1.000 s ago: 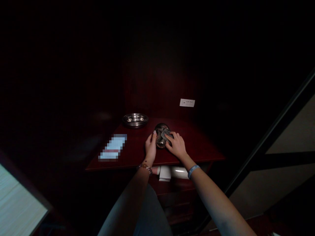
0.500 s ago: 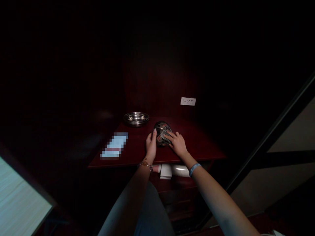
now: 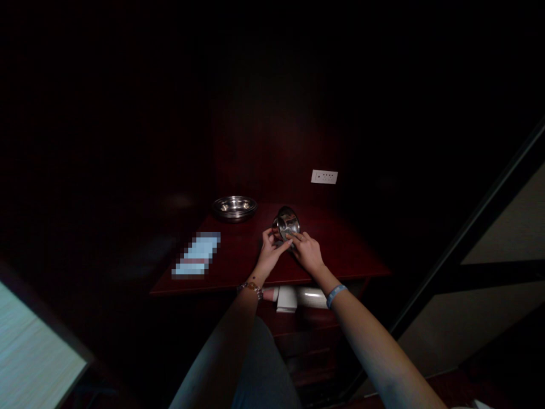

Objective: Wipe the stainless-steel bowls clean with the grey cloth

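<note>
A shiny metal bowl [image 3: 288, 220] is tilted up over the dark red desk [image 3: 232, 261], its round opening partly facing me. My left hand [image 3: 271, 250] grips its lower left side, fingers behind and thumb at the near rim. My right hand [image 3: 307, 250] is at the lower right, its fingers pressed together against the bowl's inner side near the rim. Whether a cloth lies under those fingers is too dark to tell. Farther back on the left, a stack of wide metal bowls [image 3: 235, 208] rests on the desk.
A pixelated pale blue rectangle [image 3: 198, 254] covers the desk's left side. A white socket plate [image 3: 324, 176] is on the back wall. Below the desktop lie a white box [image 3: 286, 299] and a pale roll [image 3: 312, 297]. A light wooden surface [image 3: 36, 346] stands at lower left.
The bowl has been turned so that its opening shows and tips toward me. My left hand has shifted from its left side to beneath its near rim.
</note>
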The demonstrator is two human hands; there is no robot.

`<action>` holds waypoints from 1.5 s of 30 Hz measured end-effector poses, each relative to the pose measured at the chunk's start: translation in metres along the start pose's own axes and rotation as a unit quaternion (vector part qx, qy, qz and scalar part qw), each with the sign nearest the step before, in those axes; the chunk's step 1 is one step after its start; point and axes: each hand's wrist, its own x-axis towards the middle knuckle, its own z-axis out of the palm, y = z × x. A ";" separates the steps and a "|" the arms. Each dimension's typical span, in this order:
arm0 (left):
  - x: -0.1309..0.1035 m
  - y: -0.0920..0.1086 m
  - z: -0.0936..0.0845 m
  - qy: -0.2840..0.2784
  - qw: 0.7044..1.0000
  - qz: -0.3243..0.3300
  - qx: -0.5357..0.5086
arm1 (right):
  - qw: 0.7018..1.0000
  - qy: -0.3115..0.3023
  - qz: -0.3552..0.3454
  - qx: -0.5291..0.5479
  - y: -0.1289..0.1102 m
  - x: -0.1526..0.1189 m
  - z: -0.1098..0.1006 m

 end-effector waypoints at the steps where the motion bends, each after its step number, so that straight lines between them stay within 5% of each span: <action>1: 0.000 0.000 0.000 -0.005 1.000 -0.001 -0.002 | 1.000 0.000 -0.003 0.011 0.000 0.000 0.001; 11: -0.004 0.021 -0.003 0.009 1.000 -0.013 0.008 | 0.988 0.009 -0.081 0.132 0.002 0.000 0.001; 24: 0.001 0.011 -0.009 0.111 0.990 0.050 0.067 | 0.992 -0.021 -0.098 0.076 -0.002 0.001 -0.006; 38: 0.002 0.004 -0.002 -0.010 1.000 0.007 0.016 | 0.997 -0.017 -0.060 0.054 -0.004 -0.001 -0.010; 45: -0.002 0.014 0.001 0.011 1.000 0.014 -0.021 | 0.993 -0.012 -0.069 0.097 -0.003 0.000 -0.007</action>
